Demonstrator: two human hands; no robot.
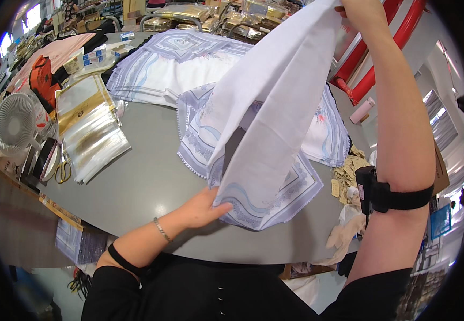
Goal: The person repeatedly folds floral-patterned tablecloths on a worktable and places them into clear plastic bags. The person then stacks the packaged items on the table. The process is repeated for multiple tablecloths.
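A large white and lavender printed scarf (280, 107) with a scalloped edge hangs stretched between my two hands. High at the upper right, my right hand (359, 13) grips one end of it, the fingers partly out of the frame. My left hand (205, 209) pinches the scarf's lower left edge between thumb and fingers, close above the table's front. The patterned lower corner drapes toward the grey table (154, 160). Behind it, more scarves of the same pattern (189, 64) lie spread and layered across the table, partly hidden by the raised cloth.
On the left are clear-and-gold plastic sleeves (90, 131), scissors (63, 170), a white fan (15, 122) and an orange-red tool (40, 75). Tan tags (349, 174) lie by the right edge. A pink bottle (362, 110) and red pipes (398, 43) stand beyond.
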